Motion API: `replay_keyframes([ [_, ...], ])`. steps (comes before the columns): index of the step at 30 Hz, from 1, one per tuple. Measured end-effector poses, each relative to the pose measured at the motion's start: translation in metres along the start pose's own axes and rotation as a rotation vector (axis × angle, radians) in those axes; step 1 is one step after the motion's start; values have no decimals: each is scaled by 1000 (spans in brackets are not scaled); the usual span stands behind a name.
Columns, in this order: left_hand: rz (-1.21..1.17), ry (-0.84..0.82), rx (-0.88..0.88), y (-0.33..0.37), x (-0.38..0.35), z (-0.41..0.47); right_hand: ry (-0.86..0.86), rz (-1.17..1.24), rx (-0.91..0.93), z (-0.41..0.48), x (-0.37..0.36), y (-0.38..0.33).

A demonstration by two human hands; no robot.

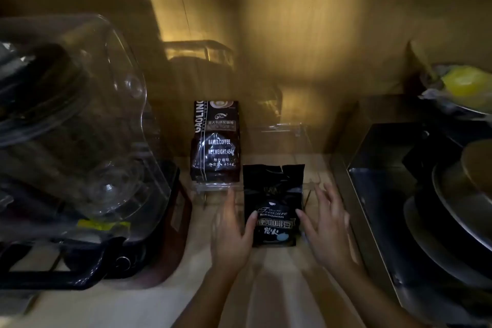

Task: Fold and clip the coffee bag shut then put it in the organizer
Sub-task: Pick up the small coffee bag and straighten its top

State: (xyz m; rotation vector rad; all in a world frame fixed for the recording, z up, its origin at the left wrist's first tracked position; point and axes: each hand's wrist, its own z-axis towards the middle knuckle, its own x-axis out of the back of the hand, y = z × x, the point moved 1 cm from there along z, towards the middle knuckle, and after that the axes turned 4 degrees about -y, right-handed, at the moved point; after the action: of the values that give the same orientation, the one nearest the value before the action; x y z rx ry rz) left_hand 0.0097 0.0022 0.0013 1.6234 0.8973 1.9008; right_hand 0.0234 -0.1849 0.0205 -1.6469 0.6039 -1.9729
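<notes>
Two coffee bags are showing in this dim cabinet space. The nearer one, a glossy black coffee bag (274, 205) with crinkled foil skin and "Treasure Blue Mountain" lettering, is standing near the front middle of the pale wooden shelf (266, 287), its top edge ragged and unfolded; no clip is showing on it. It seems to be sitting within a clear plastic organizer (308, 186) whose thin walls are barely catching the light, though the blur is making its edges hard to trace.

The left hand (234, 237) is flanking the bag with fingers spread, the thumb tip resting on the bag's lower left face. The right hand (327, 226) is mirroring it with fingers spread, the thumb touching the bag's right edge. Neither hand is pinching anything.

The second bag (215, 141), taller, dark and wrinkled, printed "Baked Coffee", is standing upright farther back and to the left in a clear bin.

Along the shelf's left edge a rounded clear plastic container (80, 128) is holding dark items. By the right edge a shiny black box (383, 194) is carrying stacked round metal dishes (458, 221).
</notes>
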Motion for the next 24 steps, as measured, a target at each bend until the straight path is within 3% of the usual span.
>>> replay_keyframes([
  [6,-383,-55,24,-2,-10,-8,-111,333,-112,-3,-17,1],
  [11,-874,-45,287,6,-9,4,-100,739,-267,7,-23,-2],
  [20,-955,-72,349,31,6,20,-171,920,-330,26,-18,-8],
  [24,-1135,-116,339,36,16,24,-191,911,-236,32,-3,-10],
])
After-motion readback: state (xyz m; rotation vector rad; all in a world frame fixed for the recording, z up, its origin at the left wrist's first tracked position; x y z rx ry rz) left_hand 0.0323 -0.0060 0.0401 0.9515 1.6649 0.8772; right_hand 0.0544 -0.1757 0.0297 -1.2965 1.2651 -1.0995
